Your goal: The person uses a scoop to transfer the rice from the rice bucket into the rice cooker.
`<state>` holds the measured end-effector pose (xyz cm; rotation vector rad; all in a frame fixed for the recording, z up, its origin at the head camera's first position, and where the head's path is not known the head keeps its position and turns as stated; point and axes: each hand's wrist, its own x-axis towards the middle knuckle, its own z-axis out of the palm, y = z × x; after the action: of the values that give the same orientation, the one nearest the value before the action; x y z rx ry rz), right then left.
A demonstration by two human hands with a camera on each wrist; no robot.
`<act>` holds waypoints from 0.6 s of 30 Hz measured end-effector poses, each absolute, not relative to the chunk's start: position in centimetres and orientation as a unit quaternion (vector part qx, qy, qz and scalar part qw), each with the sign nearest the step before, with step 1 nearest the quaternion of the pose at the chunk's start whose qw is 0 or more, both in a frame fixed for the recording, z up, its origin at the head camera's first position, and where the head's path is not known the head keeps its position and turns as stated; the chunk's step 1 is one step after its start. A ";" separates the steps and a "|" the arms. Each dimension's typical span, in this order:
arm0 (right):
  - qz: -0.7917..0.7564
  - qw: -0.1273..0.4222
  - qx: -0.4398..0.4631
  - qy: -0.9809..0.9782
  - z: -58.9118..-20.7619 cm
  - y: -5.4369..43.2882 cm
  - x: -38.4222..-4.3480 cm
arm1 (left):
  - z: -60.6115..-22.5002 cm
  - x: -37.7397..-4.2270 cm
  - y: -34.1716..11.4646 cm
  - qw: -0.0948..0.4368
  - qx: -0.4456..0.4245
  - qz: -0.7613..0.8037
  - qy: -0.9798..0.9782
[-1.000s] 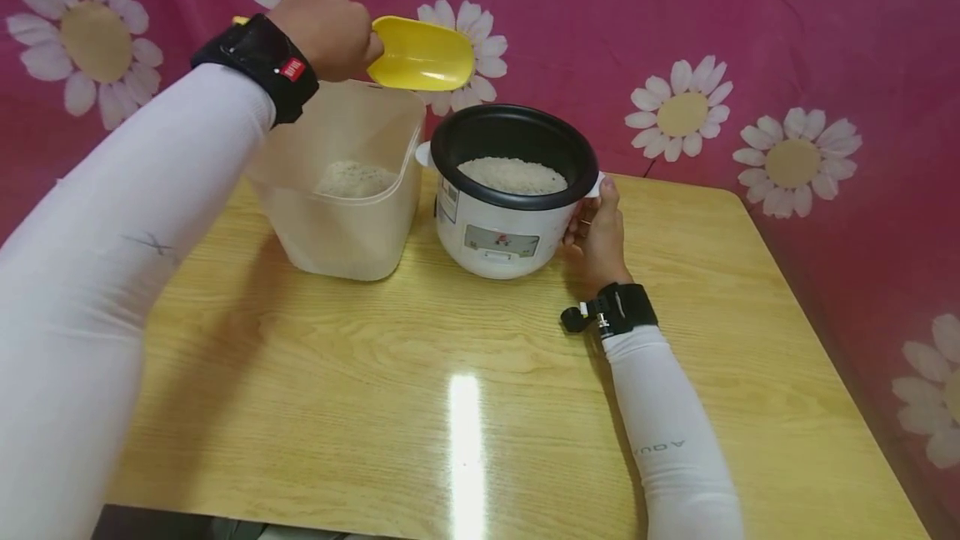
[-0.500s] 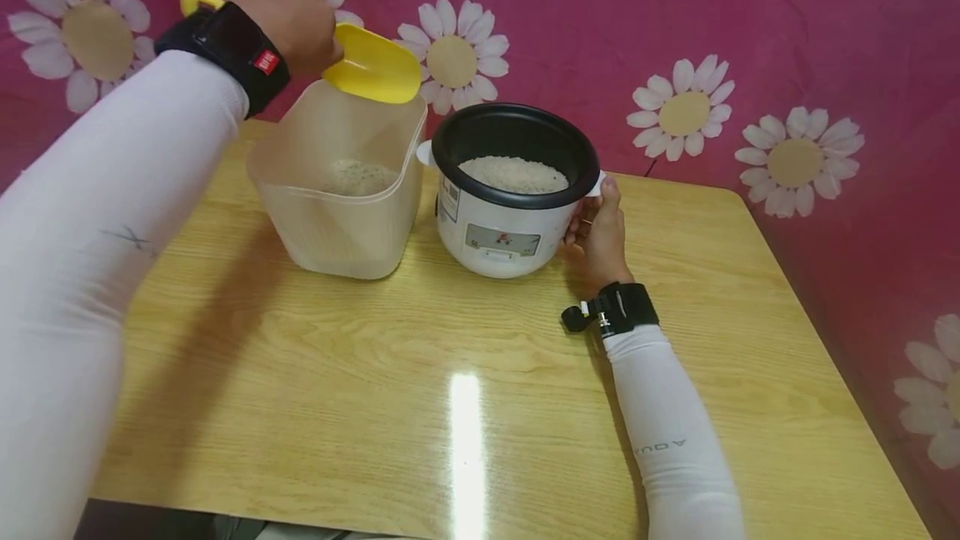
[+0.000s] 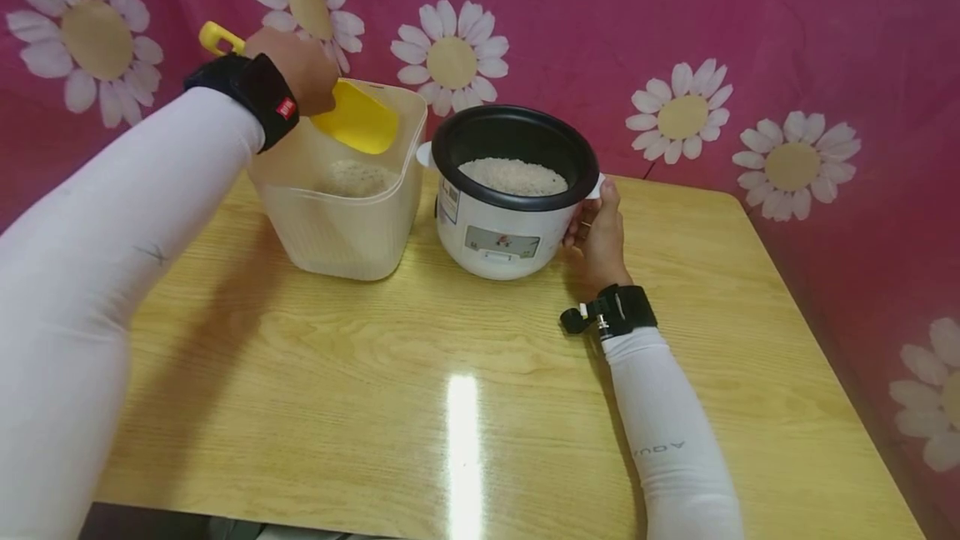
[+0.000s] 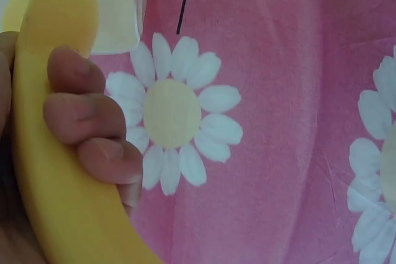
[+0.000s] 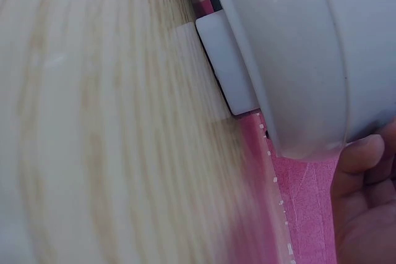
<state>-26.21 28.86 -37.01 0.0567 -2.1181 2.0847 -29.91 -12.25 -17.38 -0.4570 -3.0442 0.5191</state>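
Observation:
My left hand [image 3: 294,69] grips the handle of a yellow scoop [image 3: 363,121], whose blade tilts down inside the mouth of a translucent plastic bin [image 3: 337,232]. Loose rice [image 3: 356,179] lies low in that bin, beneath the blade. In the left wrist view, fingers [image 4: 86,112] wrap round the scoop's handle [image 4: 68,190]. Just right of the bin stands a lidless white rice cooker [image 3: 472,219] with a black inner rim; rice [image 3: 513,177] fills part of it. My right hand [image 3: 603,236] holds the cooker's right side handle, thumb uppermost.
Both containers stand near the back of a wooden table [image 3: 360,398]. Behind them hangs a pink cloth [image 3: 562,7] printed with white daisies. The table's right edge slants toward the cloth, and a light reflection crosses its front.
Carrying the scoop, my left hand has moved left from between the containers, then down, bringing the blade into the bin's mouth. The right hand and cooker have stayed put.

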 end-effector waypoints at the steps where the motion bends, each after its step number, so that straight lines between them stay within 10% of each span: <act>1: 0.700 0.085 0.019 -0.708 -37.1 28.8 -26.2 | -17.6 -30.0 -12.3 0.002 -0.148 0.168 -0.975; 18: 0.710 0.091 0.021 -0.698 -37.4 28.7 -26.2 | -19.6 -31.1 -12.3 -0.062 -0.222 0.262 -0.937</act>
<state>-26.24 28.68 -37.44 0.0623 -2.0723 2.1107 -31.11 -12.26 -19.65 -0.7275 -3.0657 0.8575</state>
